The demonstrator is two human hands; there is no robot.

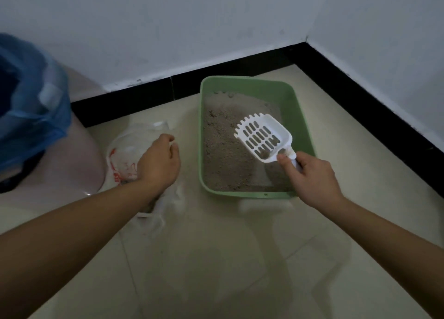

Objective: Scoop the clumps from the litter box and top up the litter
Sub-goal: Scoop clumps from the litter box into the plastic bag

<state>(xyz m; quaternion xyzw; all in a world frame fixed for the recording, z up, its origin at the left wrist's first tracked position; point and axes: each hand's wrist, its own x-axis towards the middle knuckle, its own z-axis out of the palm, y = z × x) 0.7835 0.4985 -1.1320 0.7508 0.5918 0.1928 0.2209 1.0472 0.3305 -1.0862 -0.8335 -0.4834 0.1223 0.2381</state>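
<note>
Pale glossy floor tiles (216, 258) fill the lower frame and meet two white walls (168, 18) at a black skirting board (240, 63), which forms a corner at upper right. A green litter box (299, 116) sits on the floor at centre right, close to the skirting. Grey-brown litter (223, 150) covers most of its base, with one paler bare patch near the front edge.

The person's right hand (312, 176), at right of centre, grips the handle of a white slotted scoop (263, 136). Its fingers (301, 164) wrap round the handle and the thumb lies on top, at the neck. The scoop head hangs above the litter in the right half of the box, toothed edge pointing toward upper left. A small dark lump of litter rests at the rear of the head, just ahead of the thumb.

The left hand (159, 164), left of centre, lies over a translucent plastic bag (122, 155) with red print, on the floor just beside the box. Its fingers curl down at the bag's upper edge. Whether they pinch the plastic cannot be told.

At far left stands a pink bin (72, 162) lined with a blue bag (31, 107), near the plastic bag and well apart from the box.
</note>
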